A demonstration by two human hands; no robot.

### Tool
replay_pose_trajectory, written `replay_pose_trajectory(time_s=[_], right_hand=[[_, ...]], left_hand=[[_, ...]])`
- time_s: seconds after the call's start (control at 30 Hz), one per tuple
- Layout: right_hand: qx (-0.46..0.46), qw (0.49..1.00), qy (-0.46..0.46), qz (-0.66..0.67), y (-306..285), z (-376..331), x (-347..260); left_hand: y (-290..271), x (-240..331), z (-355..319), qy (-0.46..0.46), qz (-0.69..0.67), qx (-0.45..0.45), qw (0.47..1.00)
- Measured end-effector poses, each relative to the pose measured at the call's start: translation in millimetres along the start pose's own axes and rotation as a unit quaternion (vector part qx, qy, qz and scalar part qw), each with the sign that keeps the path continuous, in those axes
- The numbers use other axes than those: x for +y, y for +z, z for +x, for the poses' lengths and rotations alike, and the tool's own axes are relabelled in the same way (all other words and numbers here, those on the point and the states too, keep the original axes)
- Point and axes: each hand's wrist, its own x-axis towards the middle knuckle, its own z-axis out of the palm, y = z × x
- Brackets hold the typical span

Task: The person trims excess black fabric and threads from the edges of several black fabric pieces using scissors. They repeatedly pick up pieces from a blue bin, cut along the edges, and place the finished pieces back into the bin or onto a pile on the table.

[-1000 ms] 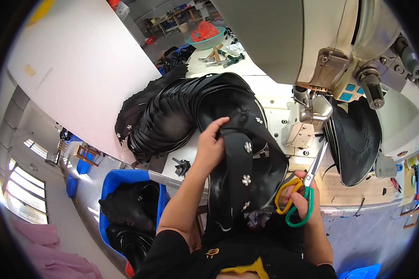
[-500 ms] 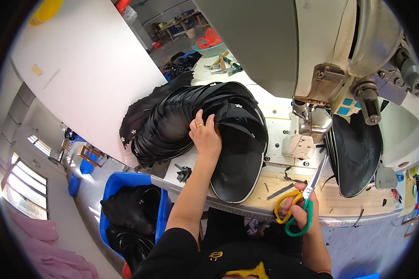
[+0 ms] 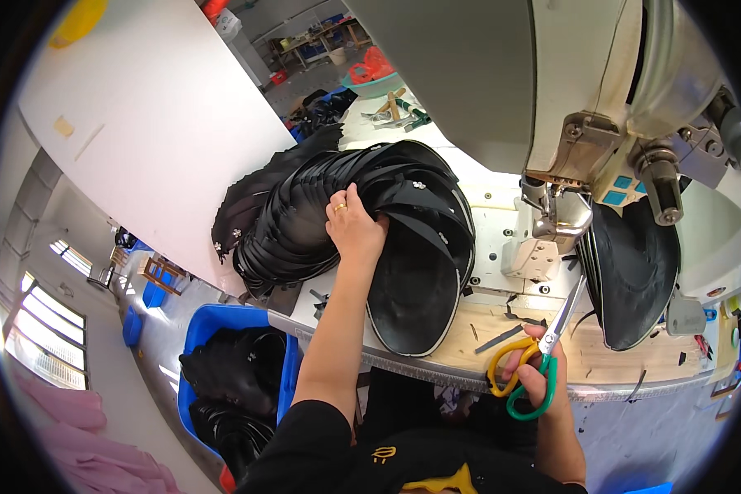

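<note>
Landmark: the grey industrial sewing machine [image 3: 568, 107] at upper right of the worktable [image 3: 436, 362].

Far left of the machine, below the table edge: blue plastic bin [image 3: 214, 329] holding more black pieces [image 3: 235, 370].

Left of the machine, on the table: a fanned stack of black curved leather-like pieces [image 3: 321, 214], overlapping like scales. Nearest the machine's needle side lies the top piece [image 3: 416, 288], inner face up, showing a smooth black hollow. A second ago this same piece was lifted toward the body, outer face with small pale stud ornaments showing. It has since been turned over and laid onto the stack.

Left hand [image 3: 356, 226]: palm down, fingers curled over the stack's upper rim just left of that top piece, pressing rather than lifting. A ring on one finger. Earlier it clasped the raised piece; now it rests flat on the pile.

Below the machine's presser foot: right hand [image 3: 539, 375] closed through the loops of yellow-and-green-handled scissors [image 3: 535, 362], blades pointing up toward the needle area. Position barely changed across the second.

Right of the needle: second stack of black pieces [image 3: 634, 280] under the machine arm.

Judgement: one piece looks finished and set aside on the pile; scissors kept ready.
</note>
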Motion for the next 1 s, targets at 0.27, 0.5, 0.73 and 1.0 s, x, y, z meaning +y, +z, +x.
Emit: replay_pose_trajectory(time_s=[0.27,0.5,0.73,1.0], right_hand=[[0.006,1.0,-0.018,-0.021,-4.4,-6.1,6.9],[0.008,1.0,-0.025,-0.012,-1.8,-7.8,8.3],[0.001,1.0,-0.026,-0.015,-2.3,-4.2,7.8],[0.0,0.999,-0.024,-0.031,0.4,-1.6,2.1]], left_hand=[[-8.9,-1.6,34.2,-0.074,0.086,-0.142,0.983],[-1.1,-29.3,35.6,-0.023,-0.005,-0.062,0.998],[-5.7,-22.4,0.6,0.005,-0.296,0.051,0.954],[-10.3,-15.7,-23.7,0.005,-0.228,0.04,0.973]])
